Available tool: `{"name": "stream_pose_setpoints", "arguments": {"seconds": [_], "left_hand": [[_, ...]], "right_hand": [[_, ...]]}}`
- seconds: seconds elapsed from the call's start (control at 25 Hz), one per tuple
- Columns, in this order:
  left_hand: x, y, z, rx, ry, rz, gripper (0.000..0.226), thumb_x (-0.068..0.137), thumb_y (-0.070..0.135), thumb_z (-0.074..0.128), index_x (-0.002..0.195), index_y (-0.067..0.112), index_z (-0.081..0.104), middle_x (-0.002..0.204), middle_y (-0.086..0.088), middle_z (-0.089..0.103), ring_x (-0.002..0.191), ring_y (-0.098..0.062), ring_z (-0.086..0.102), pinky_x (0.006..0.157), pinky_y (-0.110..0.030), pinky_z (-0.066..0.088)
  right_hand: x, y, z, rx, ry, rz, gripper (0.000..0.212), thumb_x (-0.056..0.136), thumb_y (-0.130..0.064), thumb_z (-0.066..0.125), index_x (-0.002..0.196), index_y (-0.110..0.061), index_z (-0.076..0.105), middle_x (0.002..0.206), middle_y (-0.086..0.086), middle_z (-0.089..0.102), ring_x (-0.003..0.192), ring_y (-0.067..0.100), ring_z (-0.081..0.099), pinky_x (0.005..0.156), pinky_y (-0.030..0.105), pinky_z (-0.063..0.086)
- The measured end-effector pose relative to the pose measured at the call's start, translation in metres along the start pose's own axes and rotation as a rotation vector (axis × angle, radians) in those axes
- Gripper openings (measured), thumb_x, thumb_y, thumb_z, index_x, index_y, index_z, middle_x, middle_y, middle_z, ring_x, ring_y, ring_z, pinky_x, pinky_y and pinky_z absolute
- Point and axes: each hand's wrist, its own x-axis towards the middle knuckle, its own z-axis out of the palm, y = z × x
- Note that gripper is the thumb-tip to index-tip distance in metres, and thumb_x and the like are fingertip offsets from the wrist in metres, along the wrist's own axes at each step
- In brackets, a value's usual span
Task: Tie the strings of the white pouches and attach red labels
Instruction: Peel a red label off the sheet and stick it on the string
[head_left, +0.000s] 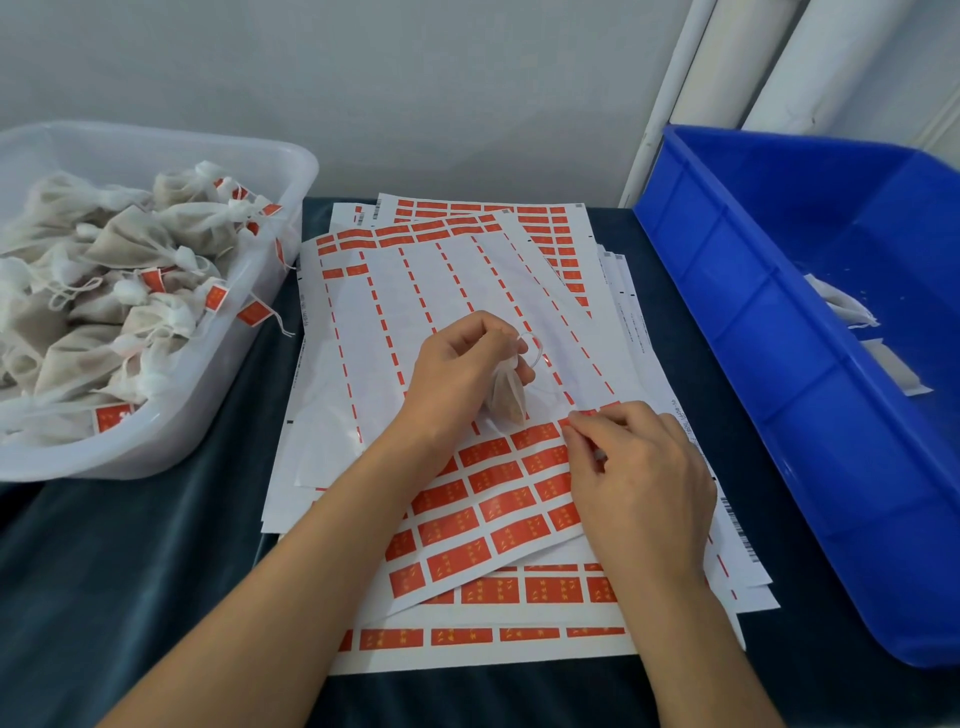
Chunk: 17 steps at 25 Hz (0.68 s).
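My left hand (462, 364) grips a white pouch (506, 397) by its neck — my right hand (639, 467) pinches at a red label (576, 418) on the top sheet (415, 291).

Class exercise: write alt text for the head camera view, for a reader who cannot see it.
A left hand holds a white pouch by its string over sheets of red labels, while the right hand picks at one. Clear tub of labelled pouches left, blue bin right.
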Motion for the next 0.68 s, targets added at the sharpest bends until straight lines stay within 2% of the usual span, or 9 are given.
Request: {"name": "stream_pose_setpoints", "arguments": {"seconds": [0.24, 0.4, 0.56, 0.68], "left_hand": [[0.0003, 0.0011, -0.0003, -0.002, -0.003, -0.002, 0.022, 0.106, 0.024, 0.054, 0.094, 0.018, 0.071, 0.091, -0.001, 0.075, 0.077, -0.013, 0.073, 0.068, -0.023, 0.058], [-0.0003, 0.0009, -0.0004, 0.000, -0.003, -0.005, 0.022, 0.106, 0.024, 0.054, 0.094, 0.018, 0.071, 0.091, -0.001, 0.076, 0.078, -0.013, 0.074, 0.068, -0.023, 0.058], [-0.0003, 0.0005, -0.0006, -0.004, 0.000, 0.000, 0.022, 0.106, 0.023, 0.054, 0.094, 0.018, 0.071, 0.091, 0.000, 0.075, 0.077, -0.013, 0.074, 0.070, -0.024, 0.059], [0.0000, 0.0000, -0.0009, 0.003, -0.004, 0.003, 0.022, 0.106, 0.024, 0.054, 0.095, 0.017, 0.071, 0.089, 0.000, 0.075, 0.077, -0.013, 0.073, 0.072, -0.026, 0.061]], "right_hand": [[0.0009, 0.0007, 0.0017, 0.024, -0.010, 0.005, 0.025, 0.086, -0.037, 0.079, 0.106, -0.022, 0.080, 0.102, 0.001, 0.074, 0.086, 0.020, 0.063, 0.077, 0.033, 0.046], [-0.0001, -0.0012, 0.0019, -0.028, 0.023, 0.012, 0.032, 0.088, -0.037, 0.076, 0.113, -0.017, 0.078, 0.102, 0.004, 0.074, 0.086, 0.023, 0.066, 0.075, 0.040, 0.054], [-0.0026, -0.0014, 0.0004, -0.055, 0.049, -0.046, 0.026, 0.084, -0.033, 0.081, 0.105, -0.017, 0.080, 0.094, 0.003, 0.074, 0.079, 0.021, 0.065, 0.070, 0.036, 0.053], [-0.0039, -0.0006, -0.0002, -0.065, 0.037, -0.077, 0.026, 0.084, -0.033, 0.081, 0.104, -0.018, 0.081, 0.096, 0.002, 0.074, 0.081, 0.022, 0.065, 0.070, 0.036, 0.053]]}}
